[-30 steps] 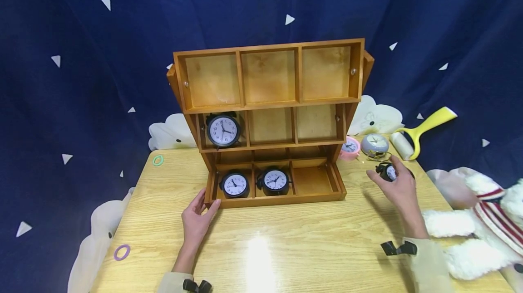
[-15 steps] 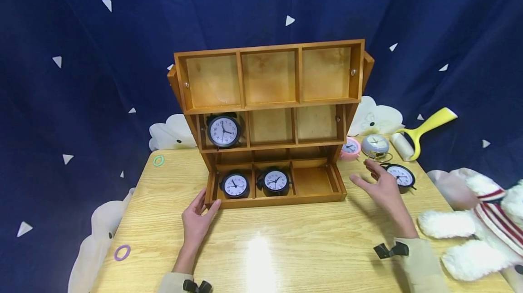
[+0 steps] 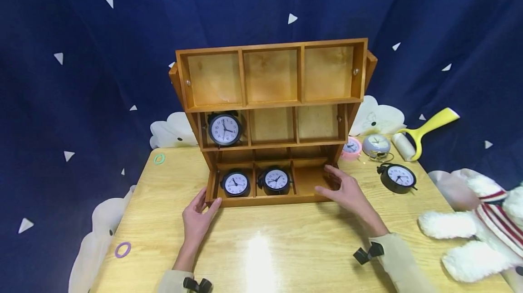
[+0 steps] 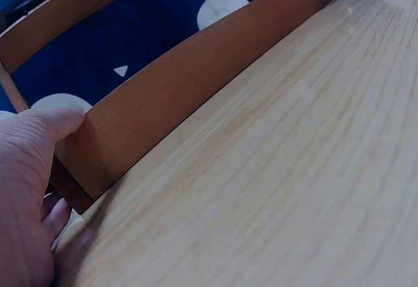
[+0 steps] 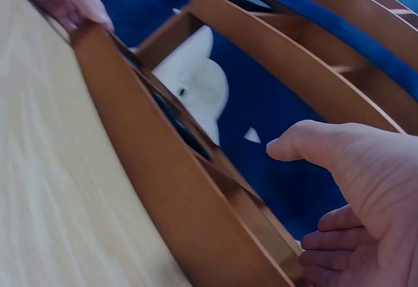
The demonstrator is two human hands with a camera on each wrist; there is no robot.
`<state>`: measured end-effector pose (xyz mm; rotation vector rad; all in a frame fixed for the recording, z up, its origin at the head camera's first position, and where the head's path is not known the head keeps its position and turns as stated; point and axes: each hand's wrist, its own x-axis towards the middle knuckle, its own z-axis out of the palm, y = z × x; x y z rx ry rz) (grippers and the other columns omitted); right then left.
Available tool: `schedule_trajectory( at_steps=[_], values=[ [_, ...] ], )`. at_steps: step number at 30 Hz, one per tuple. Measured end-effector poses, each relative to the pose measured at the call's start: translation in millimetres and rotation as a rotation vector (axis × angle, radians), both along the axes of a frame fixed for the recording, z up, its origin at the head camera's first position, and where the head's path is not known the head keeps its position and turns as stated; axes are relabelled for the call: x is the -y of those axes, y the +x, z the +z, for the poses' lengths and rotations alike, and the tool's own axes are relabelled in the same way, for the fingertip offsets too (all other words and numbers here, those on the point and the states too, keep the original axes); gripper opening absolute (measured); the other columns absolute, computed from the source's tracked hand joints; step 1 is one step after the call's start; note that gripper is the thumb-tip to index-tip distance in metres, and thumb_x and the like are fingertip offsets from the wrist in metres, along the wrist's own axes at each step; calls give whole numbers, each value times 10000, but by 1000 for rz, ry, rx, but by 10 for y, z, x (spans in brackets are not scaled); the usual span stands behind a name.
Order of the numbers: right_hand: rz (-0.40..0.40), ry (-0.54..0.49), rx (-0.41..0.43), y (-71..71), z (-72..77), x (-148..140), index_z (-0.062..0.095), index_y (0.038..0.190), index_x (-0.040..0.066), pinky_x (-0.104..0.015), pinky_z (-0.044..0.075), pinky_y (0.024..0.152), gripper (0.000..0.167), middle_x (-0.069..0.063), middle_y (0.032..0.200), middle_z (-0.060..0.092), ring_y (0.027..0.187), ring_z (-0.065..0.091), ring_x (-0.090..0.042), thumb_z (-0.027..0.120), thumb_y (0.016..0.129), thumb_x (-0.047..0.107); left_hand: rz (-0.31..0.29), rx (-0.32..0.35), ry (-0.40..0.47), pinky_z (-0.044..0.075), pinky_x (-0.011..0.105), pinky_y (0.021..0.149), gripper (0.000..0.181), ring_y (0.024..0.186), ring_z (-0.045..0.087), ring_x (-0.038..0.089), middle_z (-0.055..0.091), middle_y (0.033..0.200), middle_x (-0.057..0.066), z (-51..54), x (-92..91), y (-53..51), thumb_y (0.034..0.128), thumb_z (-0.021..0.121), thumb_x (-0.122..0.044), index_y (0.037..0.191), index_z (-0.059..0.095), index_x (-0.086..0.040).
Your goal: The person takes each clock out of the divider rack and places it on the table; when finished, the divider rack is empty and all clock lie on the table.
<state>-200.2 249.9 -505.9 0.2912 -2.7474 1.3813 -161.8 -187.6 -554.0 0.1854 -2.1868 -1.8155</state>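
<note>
A tiered wooden shelf point(image 3: 273, 201) stands on the table, each tier split into compartments. My left hand point(image 3: 197, 220) grips its lower left front corner, the thumb point(image 4: 68, 120) on the front board and the fingers around the side. My right hand point(image 3: 347, 193) is at the right end of the bottom tier, thumb and fingers spread with nothing between them; contact with the wood cannot be made out. One black alarm clock point(image 3: 235, 184) sits in the bottom left compartment and another black clock point(image 3: 275, 180) in the bottom middle one. A third clock point(image 3: 224, 129) occupies the middle tier's left compartment.
Right of the shelf lie a black clock point(image 3: 398, 178), a pink clock point(image 3: 351, 148), a grey clock point(image 3: 376, 144) and a yellow-handled roller point(image 3: 417, 134). A white plush toy point(image 3: 470, 225) is at the right edge. Green point(image 3: 159, 158) and purple rings point(image 3: 122, 250) lie left.
My right hand has moved left from beside the loose black clock to the shelf's bottom right end, uncovering that clock. My left hand has stayed on the shelf corner.
</note>
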Motion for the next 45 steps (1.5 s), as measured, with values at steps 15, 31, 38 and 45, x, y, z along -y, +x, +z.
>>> schedule_trajectory(
  at_steps=[15, 31, 38, 45],
  values=[
    [190, 111, -82, -167, -85, 672, 506, 1521, 7, -573, 456, 1137, 884, -183, 1504, 570, 1381, 533, -398, 865, 843, 447, 5, -29, 25, 479, 83, 980, 665, 1327, 598, 280, 619, 1433, 184, -251, 67, -113, 863, 881, -135, 1451, 596, -10],
    [266, 250, -84, -314, -9, 1024, 490, 1500, -53, -580, 477, 1113, 970, -269, 1494, 534, 1355, 530, -435, 909, 762, 416, -11, -29, 34, 517, 149, 988, 648, 1320, 592, 355, 603, 1415, 257, 79, -23, 19, 870, 853, -52, 1436, 566, 81],
    [256, 305, -85, -374, -27, 1058, 493, 1473, -87, -595, 475, 1110, 1015, -308, 1473, 527, 1370, 494, -474, 946, 703, 393, -8, -44, 23, 527, 153, 977, 645, 1307, 601, 366, 610, 1400, 266, 78, -26, 25, 867, 854, -45, 1427, 566, 97],
    [201, 315, -18, -382, -38, 1130, 483, 1490, -79, -591, 436, 1150, 1079, -293, 1512, 492, 1446, 409, -452, 906, 726, 553, -8, -44, 32, 515, 163, 999, 643, 1308, 601, 352, 618, 1398, 253, 63, -19, 8, 867, 858, -58, 1429, 575, 79]
  ],
)
